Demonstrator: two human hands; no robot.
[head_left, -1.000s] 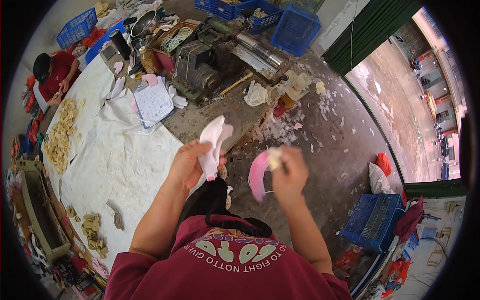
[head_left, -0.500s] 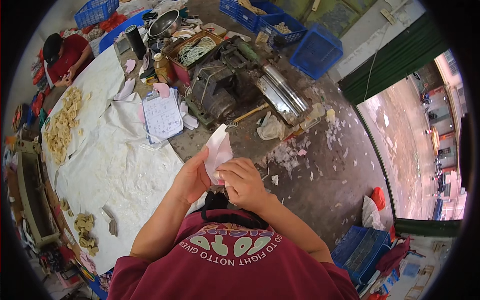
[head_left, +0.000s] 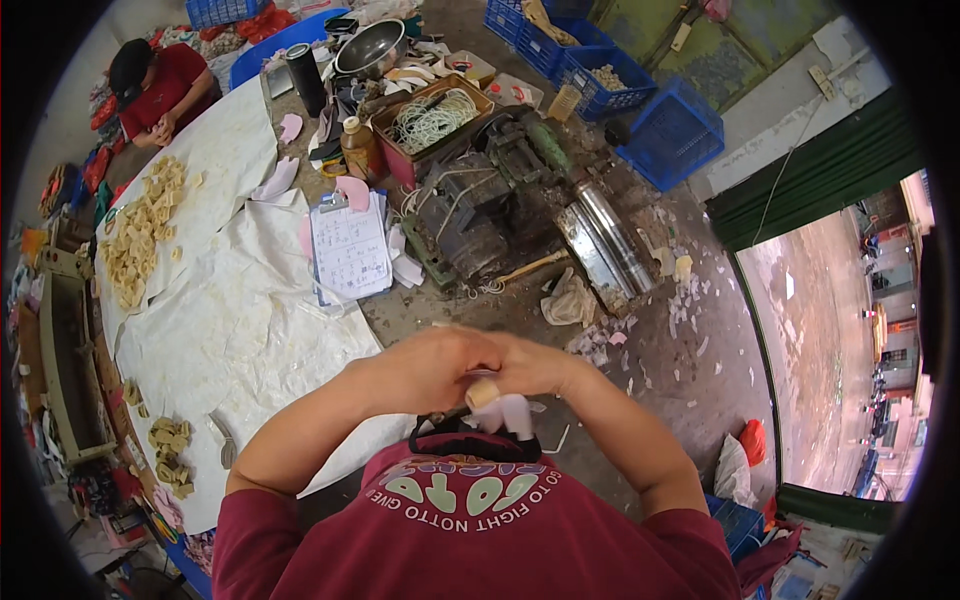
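pale pink piece (head_left: pixel 515 415) and cream piece (head_left: pixel 482 393) poke out under left hand (head_left: pixel 435 362) and right hand (head_left: pixel 530 366), before shirt (head_left: pixel 480 540). hands meet, fingers mostly hidden; can't tell which grips what. clipboard (head_left: pixel 350 250) on counter (head_left: pixel 405 318) ahead, near machine (head_left: pixel 465 205).

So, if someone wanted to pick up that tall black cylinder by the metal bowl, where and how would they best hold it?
Probably around the middle of the black cylinder, coming from the left. It stands upright, round and taller than wide, so a wrap-around grip should suit it. The metal bowl sits close on its right, making the left look like the easier approach.
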